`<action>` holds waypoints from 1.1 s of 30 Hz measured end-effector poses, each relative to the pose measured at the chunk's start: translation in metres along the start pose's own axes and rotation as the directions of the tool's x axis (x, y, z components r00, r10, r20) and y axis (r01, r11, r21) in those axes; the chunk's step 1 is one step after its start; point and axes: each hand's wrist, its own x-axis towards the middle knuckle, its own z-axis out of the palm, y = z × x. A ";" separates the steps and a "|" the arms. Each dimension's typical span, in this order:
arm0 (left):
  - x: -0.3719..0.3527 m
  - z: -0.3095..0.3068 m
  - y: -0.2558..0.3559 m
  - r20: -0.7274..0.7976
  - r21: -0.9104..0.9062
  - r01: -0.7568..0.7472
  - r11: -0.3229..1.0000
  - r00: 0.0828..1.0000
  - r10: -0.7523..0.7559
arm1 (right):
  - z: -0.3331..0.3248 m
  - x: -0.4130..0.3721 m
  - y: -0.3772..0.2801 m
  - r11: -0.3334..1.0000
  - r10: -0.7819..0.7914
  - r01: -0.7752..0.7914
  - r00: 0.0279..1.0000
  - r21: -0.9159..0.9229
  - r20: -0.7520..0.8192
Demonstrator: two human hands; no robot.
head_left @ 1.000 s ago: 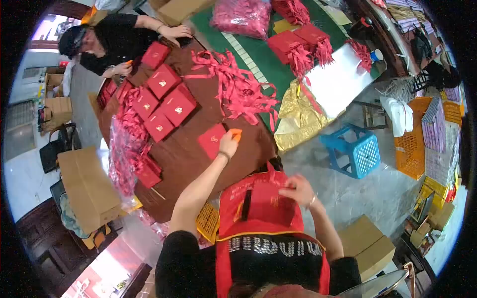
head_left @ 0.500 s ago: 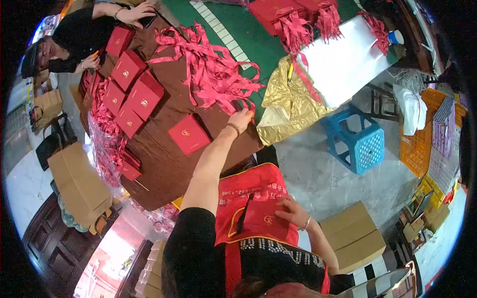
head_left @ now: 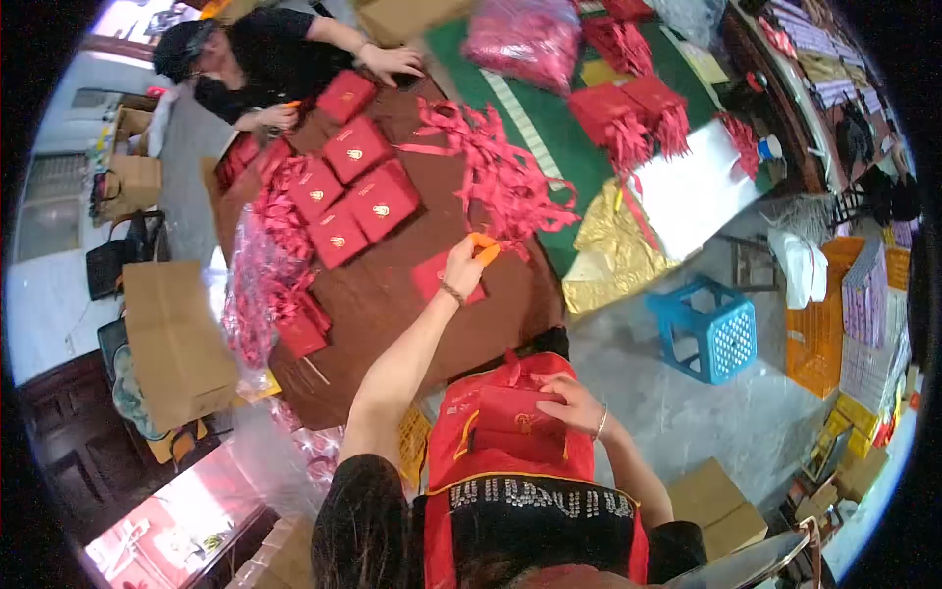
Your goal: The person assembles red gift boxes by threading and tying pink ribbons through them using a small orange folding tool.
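Observation:
My right hand (head_left: 574,404) has its fingers over the top edge of a red gift bag (head_left: 500,417) with a gold emblem, which rests against my red apron (head_left: 456,402). Over the brown-covered table (head_left: 392,324) my left hand (head_left: 465,263) is stretched out, its fingers pressed together. An orange cover (head_left: 486,249) sits on its fingertips, right beside the loose pile of red ribbons (head_left: 505,182). What those fingers pinch, if anything, is not clear. Another red bag (head_left: 432,277) lies partly hidden under this hand. Several stacked red bags (head_left: 381,201) lie farther left.
Across the table a co-worker's hand (head_left: 392,64) rests on its edge. Gold wrapping (head_left: 608,245) and a white sheet (head_left: 702,187) lie on the green surface. A blue stool (head_left: 721,334) and a cardboard box (head_left: 711,506) stand right. Plastic-wrapped ribbons (head_left: 250,304) lie along the left.
My left hand has drawn back from the ribbon pile and now hangs over the single bag. My right hand keeps the gift bag at the apron. The whole view has shifted.

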 end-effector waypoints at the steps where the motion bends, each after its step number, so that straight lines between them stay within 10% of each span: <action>1: -0.009 -0.019 0.021 -0.018 0.009 -0.025 1.000 1.000 0.026 | 0.009 0.007 -0.012 0.999 -0.038 0.038 0.999 -0.001 -0.003; 3: -0.032 -0.054 0.056 -0.026 -0.417 0.012 0.909 0.999 -0.025 | 0.028 0.017 -0.031 0.999 -0.052 0.052 0.998 0.005 0.037; 12: -0.143 -0.160 0.131 -0.070 -0.807 -0.038 0.590 0.997 -0.032 | 0.069 0.044 -0.107 0.955 -0.236 0.257 0.961 -0.146 0.145; 33: -0.284 -0.129 0.163 -0.198 -0.511 -0.101 0.854 0.980 -0.002 | 0.052 0.059 -0.164 0.855 -0.317 0.459 0.831 -0.241 0.458</action>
